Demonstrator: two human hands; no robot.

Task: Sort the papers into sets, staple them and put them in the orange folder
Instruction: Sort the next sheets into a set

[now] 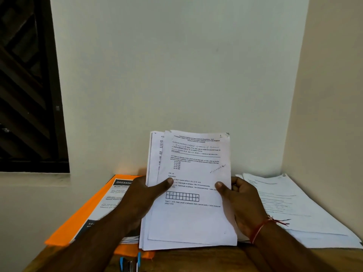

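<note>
Between our two hands, raised upright before the pale wall, we hold the stack of papers [188, 193], its lower edge just above the wooden table [196, 260]. Our left hand [137, 199] grips the stack's left edge, thumb pressed flat on the front page and fingers curled out of sight behind. Our right hand [241, 201] grips the right edge the same way, thumb on the print.

The sheets are not squared: at the top a few back pages fan out to the left. We judge the stack light but floppy, with smooth sheets that will slide on one another. Holding it at mid-height on both edges, as we do now, seems soundest. A firmer pinch near one top corner would suit stapling, once the edges are tapped level on the table.

Under and beside our left forearm lies the orange folder [78, 222], with a printed sheet [110, 199] resting on it. At the bottom of the view a blue-handled tool [129, 264], probably the stapler, pokes in just below the folder. To the right a loose pile of sheets [294, 209] spreads over the table, near our right wrist with its red thread [261, 228].
</note>
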